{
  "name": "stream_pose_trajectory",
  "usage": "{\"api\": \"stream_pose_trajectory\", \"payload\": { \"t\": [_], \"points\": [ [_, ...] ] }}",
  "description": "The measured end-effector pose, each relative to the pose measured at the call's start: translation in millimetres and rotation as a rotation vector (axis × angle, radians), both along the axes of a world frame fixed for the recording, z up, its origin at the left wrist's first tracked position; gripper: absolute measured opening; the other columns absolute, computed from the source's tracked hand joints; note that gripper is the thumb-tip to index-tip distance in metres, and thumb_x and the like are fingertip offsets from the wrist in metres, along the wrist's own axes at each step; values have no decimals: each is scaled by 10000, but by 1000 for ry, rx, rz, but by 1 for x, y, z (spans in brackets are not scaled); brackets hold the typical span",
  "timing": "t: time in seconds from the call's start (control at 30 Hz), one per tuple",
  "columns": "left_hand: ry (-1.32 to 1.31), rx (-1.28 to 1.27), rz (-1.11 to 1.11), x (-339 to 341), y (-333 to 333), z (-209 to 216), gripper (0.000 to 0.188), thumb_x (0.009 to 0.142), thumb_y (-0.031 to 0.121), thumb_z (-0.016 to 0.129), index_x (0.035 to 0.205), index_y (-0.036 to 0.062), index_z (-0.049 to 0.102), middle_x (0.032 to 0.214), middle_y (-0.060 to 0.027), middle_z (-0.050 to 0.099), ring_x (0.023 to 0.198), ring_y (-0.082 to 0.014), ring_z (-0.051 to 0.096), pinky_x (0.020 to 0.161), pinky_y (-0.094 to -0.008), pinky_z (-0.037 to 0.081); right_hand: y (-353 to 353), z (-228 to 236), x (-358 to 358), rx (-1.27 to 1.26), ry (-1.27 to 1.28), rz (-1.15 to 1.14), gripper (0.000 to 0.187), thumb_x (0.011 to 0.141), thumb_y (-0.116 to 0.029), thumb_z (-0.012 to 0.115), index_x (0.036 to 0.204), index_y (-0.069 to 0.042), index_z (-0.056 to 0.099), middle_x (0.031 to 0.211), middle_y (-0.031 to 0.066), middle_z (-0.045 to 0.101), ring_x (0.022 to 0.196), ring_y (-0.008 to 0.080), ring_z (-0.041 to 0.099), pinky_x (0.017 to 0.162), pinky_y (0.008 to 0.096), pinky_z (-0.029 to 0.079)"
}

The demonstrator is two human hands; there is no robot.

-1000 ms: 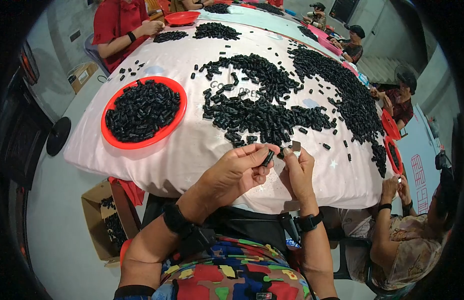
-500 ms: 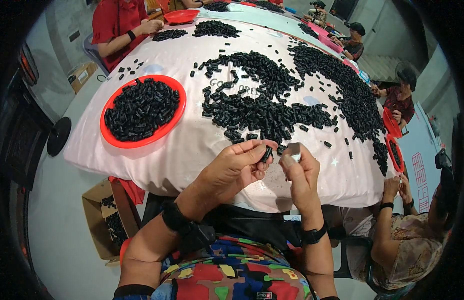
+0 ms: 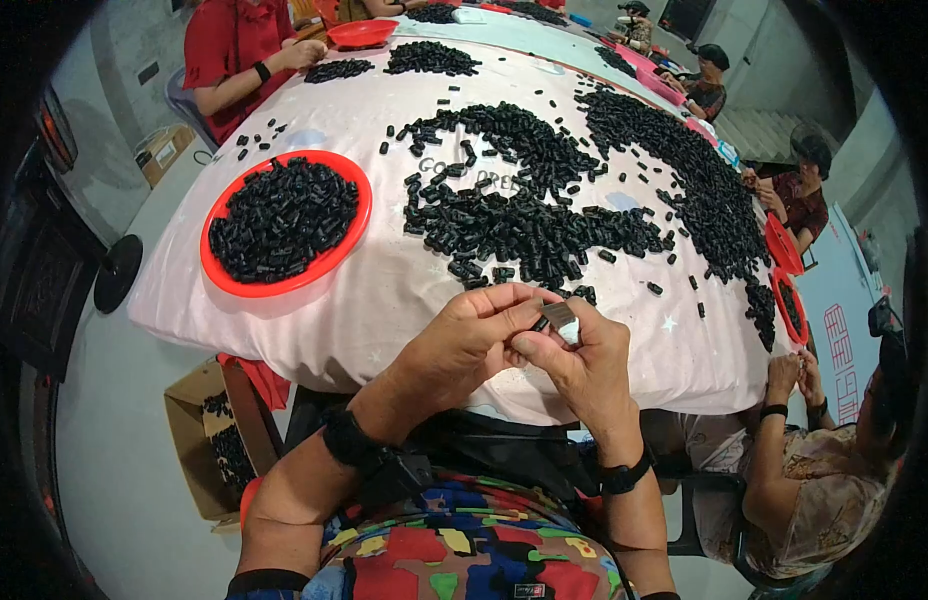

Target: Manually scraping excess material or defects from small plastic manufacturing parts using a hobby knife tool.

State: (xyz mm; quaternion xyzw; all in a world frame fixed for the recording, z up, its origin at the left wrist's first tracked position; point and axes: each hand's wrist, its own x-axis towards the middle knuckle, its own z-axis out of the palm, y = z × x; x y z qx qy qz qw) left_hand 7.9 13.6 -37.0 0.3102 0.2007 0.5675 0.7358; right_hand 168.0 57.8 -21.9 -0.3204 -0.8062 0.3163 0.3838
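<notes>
Pinching a black piece (image 3: 540, 324), the left hand (image 3: 466, 338) faces the right hand (image 3: 590, 364) gripping a shiny strip (image 3: 561, 319).

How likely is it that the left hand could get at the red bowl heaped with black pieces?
Likely yes: only pale cloth shows between the left hand and the red bowl, though that hand seems occupied, pinching a small black piece.

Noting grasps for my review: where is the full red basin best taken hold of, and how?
The red basin: probably by opposite stretches of its rim, two-handed, from left and right, since it is wide, round and heaped with black pieces.
</notes>
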Motion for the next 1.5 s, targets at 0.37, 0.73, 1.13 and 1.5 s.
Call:
{"api": "stream_pose_trajectory", "payload": {
  "t": [0.37, 0.73, 1.13, 1.5],
  "points": [
    [2, -5, 19, 1, -1, 1, 257, 968, 128, 484, 1176, -19, 518, 1081, -99, 597, 982, -153, 598, 887, -291, 494, 1, -3, -1, 37, 26, 4, 355, 760, -343, 768, 870, -21, 666, 638, 110, 647, 542, 160, 641, 475, 268, 466],
    [13, -18, 5, 0, -1, 0, 245, 947, 108, 507, 1162, -9, 524, 1062, -79, 595, 967, -142, 597, 872, -291, 495, 1, -6, -4, 83, 29, -15, 360, 767, -354, 756, 856, -15, 673, 619, 115, 631, 507, 179, 615, 461, 279, 448],
    [2, -51, 23, 1, -2, 0, 236, 961, 105, 482, 1163, -9, 525, 1070, -86, 590, 973, -152, 595, 868, -296, 493, 2, -7, -2, 113, -13, -51, 357, 758, -371, 759, 776, -32, 647, 573, 107, 602, 479, 193, 600, 440, 291, 437],
    [-6, -72, 41, 2, -2, -1, 239, 964, 120, 487, 1161, -10, 525, 1074, -91, 588, 978, -154, 592, 868, -305, 493, 3, -9, -2, 121, -14, -57, 385, 769, -393, 742, 766, -22, 638, 561, 126, 581, 460, 245, 583, 426, 308, 426]
  ]
}}
